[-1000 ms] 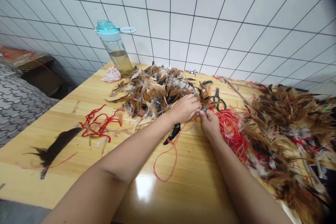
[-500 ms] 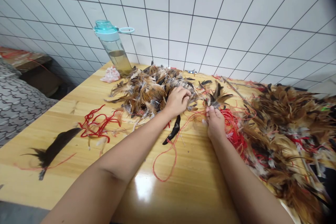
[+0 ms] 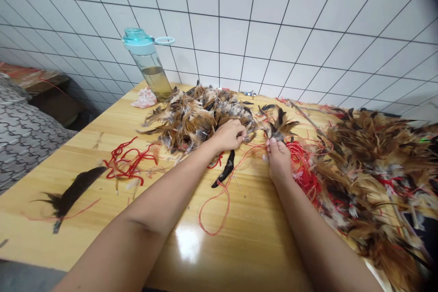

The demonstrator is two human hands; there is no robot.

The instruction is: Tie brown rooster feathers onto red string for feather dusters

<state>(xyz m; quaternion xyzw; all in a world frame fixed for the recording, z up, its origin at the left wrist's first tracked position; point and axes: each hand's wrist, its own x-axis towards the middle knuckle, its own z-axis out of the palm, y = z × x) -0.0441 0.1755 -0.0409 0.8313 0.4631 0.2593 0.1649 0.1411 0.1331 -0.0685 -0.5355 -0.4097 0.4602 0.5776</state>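
My left hand (image 3: 232,134) is at the right edge of a heap of brown and white feathers (image 3: 191,118), its fingers curled together; what they hold, if anything, is too small to make out. My right hand (image 3: 278,153) pinches the base of a small feather bunch (image 3: 281,125), whose dark and brown tips fan upward. Red string (image 3: 251,151) runs from near my right hand to a loop on the table. A black feather (image 3: 226,171) lies below my left hand. Beside my right hand is a tangle of red string (image 3: 303,169).
A bottle (image 3: 150,66) with a teal lid stands at the back left beside crumpled tissue (image 3: 144,98). Red string pieces (image 3: 128,159) and a dark feather (image 3: 77,191) lie left. A large feather pile (image 3: 379,155) covers the right, near a thin stick (image 3: 303,113).
My left hand has shifted slightly left and down, with its fingers curled more tightly. My right hand and the feather bunch have moved slightly left.
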